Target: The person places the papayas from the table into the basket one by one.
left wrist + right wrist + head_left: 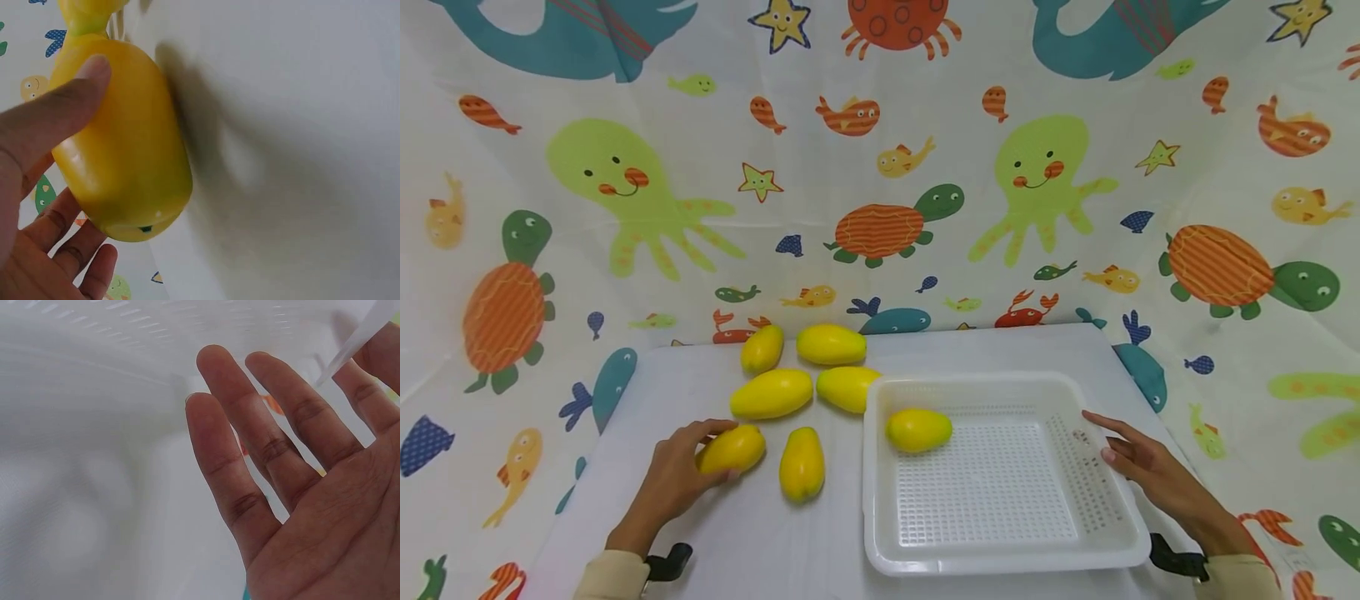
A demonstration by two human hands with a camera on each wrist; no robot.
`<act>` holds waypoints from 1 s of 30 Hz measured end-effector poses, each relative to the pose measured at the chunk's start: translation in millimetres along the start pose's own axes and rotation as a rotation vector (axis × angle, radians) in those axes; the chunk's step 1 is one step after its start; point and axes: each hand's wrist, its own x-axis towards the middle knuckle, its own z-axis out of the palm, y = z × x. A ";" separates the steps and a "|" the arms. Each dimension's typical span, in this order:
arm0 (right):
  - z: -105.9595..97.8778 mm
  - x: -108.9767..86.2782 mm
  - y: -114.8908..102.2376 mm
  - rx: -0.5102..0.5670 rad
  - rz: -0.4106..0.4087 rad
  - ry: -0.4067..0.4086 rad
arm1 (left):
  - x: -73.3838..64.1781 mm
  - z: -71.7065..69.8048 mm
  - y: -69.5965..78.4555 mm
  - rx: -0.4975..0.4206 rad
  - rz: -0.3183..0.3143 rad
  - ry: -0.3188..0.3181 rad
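My left hand (679, 468) holds a yellow papaya (735, 450) at the left of the table. In the left wrist view the thumb lies across the papaya (128, 144), with the other fingers behind and below it. A white plastic basket (1000, 563) sits at the right, with one papaya (919, 430) inside, near its back left corner. My right hand (1161, 479) is at the basket's right rim, touching it near the thumb and forefinger. In the right wrist view its other fingers (265, 437) are straight and spread beside the basket wall.
Another papaya (802, 465) lies between the left hand and the basket. Several more, including one papaya (772, 394), lie toward the back of the white table (760, 550). A patterned sea-animal cloth (880, 158) hangs behind the table.
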 end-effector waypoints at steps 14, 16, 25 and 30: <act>0.7 -1.1 -0.3 -0.013 -0.001 -0.007 | -0.8 -23.3 44.8 -0.015 0.117 0.080; 0.5 -1.2 -0.2 -0.007 -0.004 -0.009 | 0.0 -24.9 54.0 -0.026 0.143 0.088; 0.5 -1.0 -1.2 0.006 -0.004 -0.008 | 4.7 -26.3 91.6 -0.066 0.247 0.104; 1.2 -1.4 -0.9 0.016 -0.002 -0.010 | 7.7 -24.0 108.7 -0.085 0.284 0.088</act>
